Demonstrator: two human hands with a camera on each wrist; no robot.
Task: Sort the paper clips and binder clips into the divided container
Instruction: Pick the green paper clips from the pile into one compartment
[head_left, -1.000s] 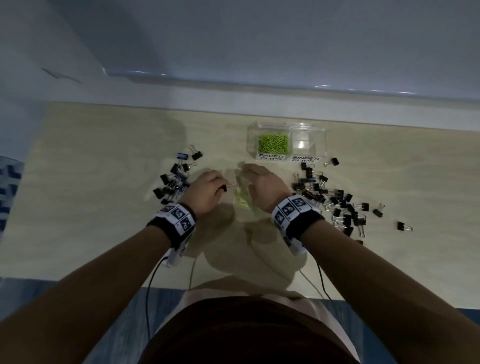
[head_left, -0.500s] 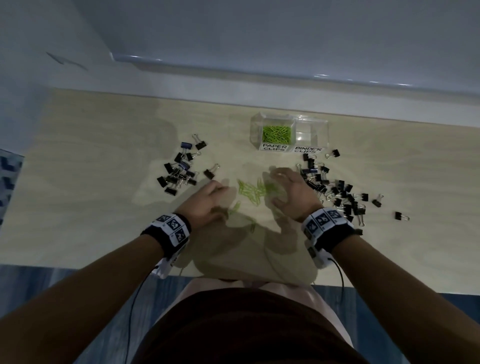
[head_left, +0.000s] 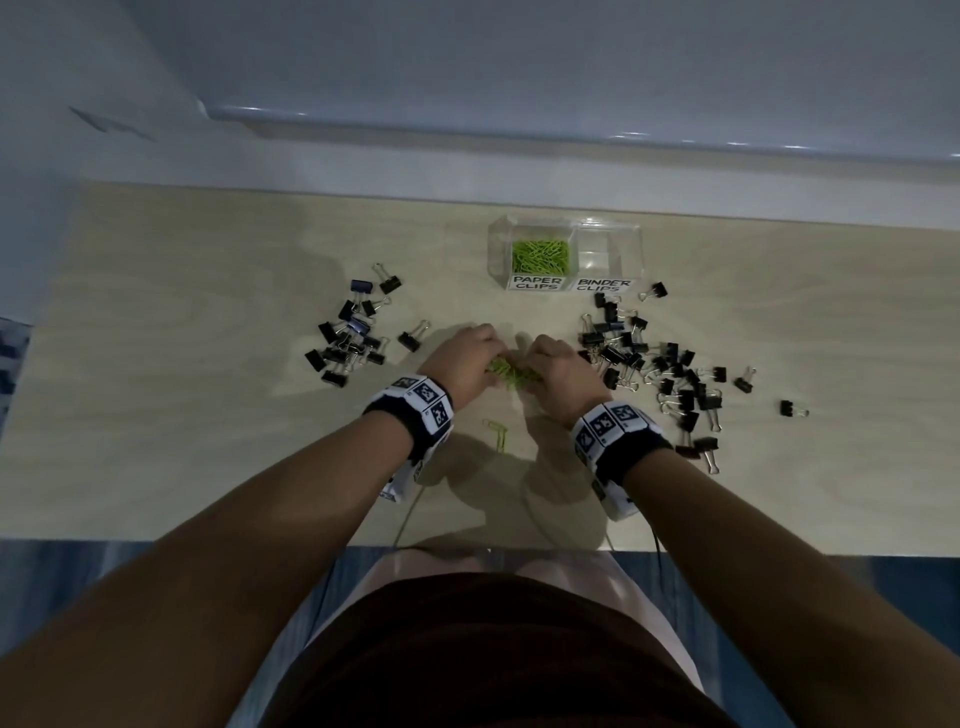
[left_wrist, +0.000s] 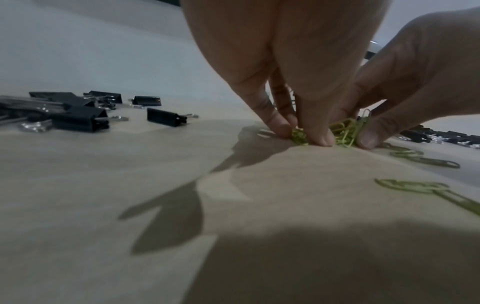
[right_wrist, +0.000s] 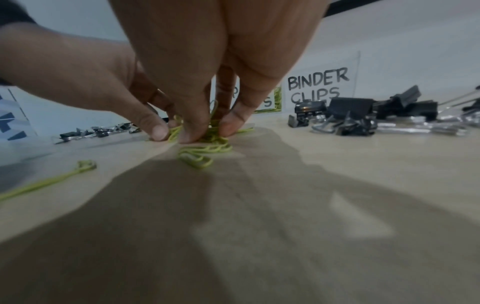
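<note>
A bunch of green paper clips (head_left: 511, 373) lies on the wooden table between my two hands. My left hand (head_left: 480, 358) pinches its left side with curled fingertips (left_wrist: 320, 138) pressed to the table. My right hand (head_left: 543, 364) grips the right side, fingertips (right_wrist: 191, 136) down in the clips (right_wrist: 213, 142). The clear divided container (head_left: 498, 249) stands further back. Its left compartment, labelled PAPER CLIPS, holds green clips (head_left: 540, 255); the right one (head_left: 608, 249), labelled BINDER CLIPS, looks empty.
Black binder clips lie in a pile at the left (head_left: 348, 338) and a wider scatter at the right (head_left: 660, 369). A few stray green paper clips (head_left: 496, 434) lie nearer me, between my wrists. The table's front edge is close to my body.
My hands have moved together and bunched up the paper clips that lay spread between them half a second ago. A few clips are left behind near my wrists.
</note>
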